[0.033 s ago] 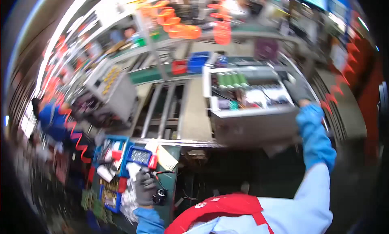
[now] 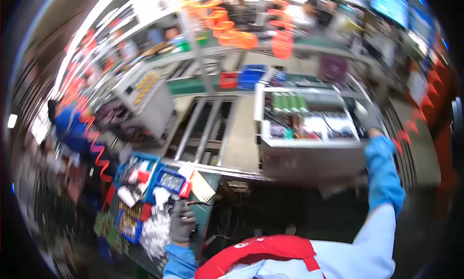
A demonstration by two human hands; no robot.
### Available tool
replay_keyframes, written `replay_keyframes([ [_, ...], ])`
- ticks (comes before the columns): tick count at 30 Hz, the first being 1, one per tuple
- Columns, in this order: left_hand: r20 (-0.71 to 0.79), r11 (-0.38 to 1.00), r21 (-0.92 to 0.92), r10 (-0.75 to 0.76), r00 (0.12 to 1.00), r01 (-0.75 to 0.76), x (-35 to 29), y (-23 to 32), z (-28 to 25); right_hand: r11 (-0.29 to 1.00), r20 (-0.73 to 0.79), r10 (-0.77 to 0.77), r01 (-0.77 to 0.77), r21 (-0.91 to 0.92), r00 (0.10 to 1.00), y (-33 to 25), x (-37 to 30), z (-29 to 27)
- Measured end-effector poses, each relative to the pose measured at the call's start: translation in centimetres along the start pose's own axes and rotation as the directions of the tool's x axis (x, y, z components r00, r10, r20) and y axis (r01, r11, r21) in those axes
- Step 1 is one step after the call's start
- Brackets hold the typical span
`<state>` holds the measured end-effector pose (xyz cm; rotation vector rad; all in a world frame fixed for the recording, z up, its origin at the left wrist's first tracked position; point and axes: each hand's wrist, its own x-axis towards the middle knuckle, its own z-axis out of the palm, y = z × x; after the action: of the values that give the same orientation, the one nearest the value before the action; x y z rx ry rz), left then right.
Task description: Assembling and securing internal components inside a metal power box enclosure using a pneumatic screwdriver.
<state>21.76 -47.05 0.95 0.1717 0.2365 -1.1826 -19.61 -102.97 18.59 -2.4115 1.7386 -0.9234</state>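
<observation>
My right hand [image 2: 369, 118], in a grey glove, is at the right wall of an open metal case [image 2: 314, 163]. Its fingers are smeared, so their grip does not show. Inside the case sit several green cylinders [image 2: 290, 102], wiring and pale boards. At the lower left, my left hand [image 2: 182, 224], also gloved in grey, is curled above a green side table [image 2: 208, 178]. A thin red-and-black piece [image 2: 198, 203] juts out by its fingertips; whether the hand holds it is unclear. Beside that hand lies a heap of small white parts [image 2: 155, 230].
Blue bins of small hardware [image 2: 170, 181] stand on the side table near a perforated pale card [image 2: 202, 188]. A second metal case [image 2: 137, 105] stands left of the roller frame [image 2: 203, 129]. Orange coiled hoses [image 2: 282, 39] hang overhead. A person in blue [image 2: 72, 129] is at far left.
The whole view has shifted, so the benches and cases appear farther right. My left hand has moved slightly right over the side table, and a black round part beside it no longer shows.
</observation>
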Motion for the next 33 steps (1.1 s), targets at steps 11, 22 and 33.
replay_keyframes([
  [11, -0.364, 0.960, 0.187, -0.128, 0.923, 0.207, 4.7, -25.9, -0.2, -0.057, 0.841, -0.174, -0.857, 0.511, 0.513, 14.3, 3.3, 5.3],
  [22, -0.291, 0.851, 0.431, -0.183, 0.939, 0.300, 4.4, -27.7, 0.4, 0.443, 0.805, -0.585, -0.791, 0.421, 0.101, -3.5, -17.8, -4.2],
  [33, -0.373, 0.883, 0.448, 0.041, 0.927, 0.140, -14.7, -21.9, -8.4, 0.536, 0.795, -0.470, -0.839, -0.089, -0.384, -11.7, -40.2, 2.9],
])
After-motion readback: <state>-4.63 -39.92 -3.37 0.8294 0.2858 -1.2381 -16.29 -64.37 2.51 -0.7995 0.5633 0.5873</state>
